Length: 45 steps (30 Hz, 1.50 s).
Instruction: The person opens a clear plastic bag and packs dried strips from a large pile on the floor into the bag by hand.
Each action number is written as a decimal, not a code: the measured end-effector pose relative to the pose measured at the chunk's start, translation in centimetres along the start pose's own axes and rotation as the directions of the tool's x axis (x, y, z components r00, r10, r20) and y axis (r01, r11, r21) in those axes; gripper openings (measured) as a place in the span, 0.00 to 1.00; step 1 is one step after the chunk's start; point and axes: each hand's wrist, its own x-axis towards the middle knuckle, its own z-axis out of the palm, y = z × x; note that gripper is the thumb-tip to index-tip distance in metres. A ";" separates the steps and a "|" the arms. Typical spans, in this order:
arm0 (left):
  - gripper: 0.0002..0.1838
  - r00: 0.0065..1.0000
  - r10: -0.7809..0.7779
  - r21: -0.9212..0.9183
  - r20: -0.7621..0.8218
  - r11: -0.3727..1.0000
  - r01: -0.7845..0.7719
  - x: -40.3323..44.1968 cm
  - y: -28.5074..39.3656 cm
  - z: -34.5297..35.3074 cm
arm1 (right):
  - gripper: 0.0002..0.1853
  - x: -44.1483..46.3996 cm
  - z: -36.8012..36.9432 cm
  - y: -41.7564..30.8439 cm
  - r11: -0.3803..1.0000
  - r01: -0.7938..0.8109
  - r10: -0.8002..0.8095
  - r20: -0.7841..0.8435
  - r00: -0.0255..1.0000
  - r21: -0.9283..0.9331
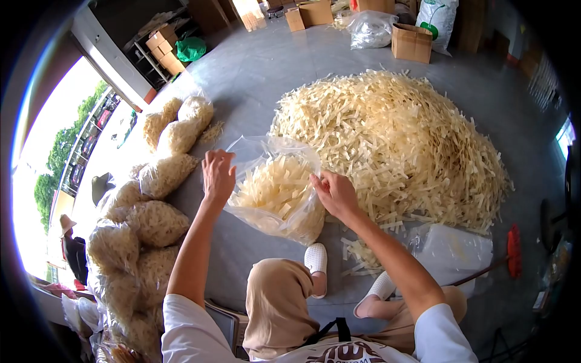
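A clear plastic bag [290, 227] stands open in front of me, filled with pale yellow strips [275, 186]. My left hand [218, 175] is at the left side of the bag's mouth, its fingers curled near the rim; whether they grip the plastic is hard to tell. On the right side of the rim, my right hand [334, 192] pinches the bag's edge between thumb and fingers. Beyond the bag and to its right lies a large heap of the same strips [399, 139] on the grey floor.
Several filled bags [158, 224] line the left side. Flat plastic bags [457, 254] and a red-headed broom [514, 251] lie at the right. Cardboard boxes [412, 43] stand at the back. A person in a hat [74, 248] is outside at the left.
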 end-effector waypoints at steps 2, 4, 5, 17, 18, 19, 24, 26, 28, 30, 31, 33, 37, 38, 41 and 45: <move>0.11 0.962 0.104 -0.147 0.252 0.987 -0.068 0.8 1.3 1.1 | 0.18 -0.7 0.4 0.6 0.986 0.037 -0.004 -0.202 0.979 0.160; 0.11 0.894 0.160 -0.219 0.417 0.973 -0.072 0.8 2.2 3.3 | 0.19 -1.6 0.3 1.3 0.966 0.079 -0.012 -0.265 0.964 0.245; 0.11 0.884 0.178 -0.233 0.433 0.969 -0.081 0.6 2.6 4.3 | 0.21 -2.1 0.2 1.7 0.938 0.124 -0.011 -0.330 0.944 0.325; 0.05 0.881 -0.049 -0.185 0.470 0.971 0.152 1.6 2.4 7.7 | 0.16 -11.2 -1.9 5.2 0.930 -0.061 0.203 -0.370 0.907 0.362; 0.05 0.872 -0.042 -0.214 0.488 0.963 0.166 2.1 2.5 6.0 | 0.16 -11.6 -1.9 5.3 0.930 -0.057 0.201 -0.371 0.907 0.362; 0.05 0.863 -0.035 -0.243 0.505 0.953 0.180 2.6 2.3 5.0 | 0.16 -12.0 -1.9 5.5 0.927 -0.078 0.219 -0.360 0.907 0.367; 0.06 0.700 0.096 -0.498 0.708 0.770 0.399 4.2 0.5 0.5 | 0.17 -13.1 -1.6 5.8 0.935 -0.082 0.209 -0.353 0.912 0.344; 0.07 0.622 0.102 -0.468 0.777 0.753 0.462 4.6 1.1 -2.8 | 0.18 -13.3 -1.7 5.4 0.929 -0.071 0.206 -0.349 0.914 0.362; 0.08 0.519 0.113 -0.409 0.848 0.761 0.503 4.6 0.9 -4.4 | 0.18 -13.4 -1.9 5.3 0.940 -0.056 0.183 -0.359 0.915 0.336; 0.07 0.549 0.058 -0.392 0.834 0.762 0.515 4.6 -0.2 -6.3 | 0.18 -13.5 -2.2 5.3 0.950 -0.041 0.159 -0.368 0.916 0.309; 0.06 0.575 0.003 -0.376 0.818 0.760 0.530 4.5 -1.3 -7.1 | 0.18 -13.5 -2.2 5.3 0.952 -0.040 0.158 -0.375 0.913 0.304; 0.13 0.739 -0.443 -0.240 0.507 0.751 0.615 4.7 -8.7 -5.2 | 0.18 -13.8 -2.3 5.5 0.952 -0.044 0.162 -0.378 0.912 0.304; 0.36 0.921 -0.388 0.434 -0.030 0.825 0.362 3.2 -6.9 -9.4 | 0.16 -13.7 -2.8 5.8 0.956 -0.029 0.147 -0.390 0.909 0.292; 0.43 0.942 -0.333 0.302 0.048 0.903 0.304 2.9 -5.8 -9.9 | 0.16 -13.7 -2.9 5.8 0.957 -0.027 0.149 -0.408 0.901 0.290; 0.38 0.961 -0.145 -0.232 0.233 0.952 0.200 2.1 1.4 -11.4 | 0.16 -12.9 -3.3 8.6 0.956 -0.064 0.192 -0.443 0.876 0.287; 0.30 0.745 0.309 -0.776 0.591 0.470 0.421 -1.0 14.8 -11.0 | 0.18 -12.4 -5.2 13.6 0.889 -0.165 0.378 -0.479 0.792 0.427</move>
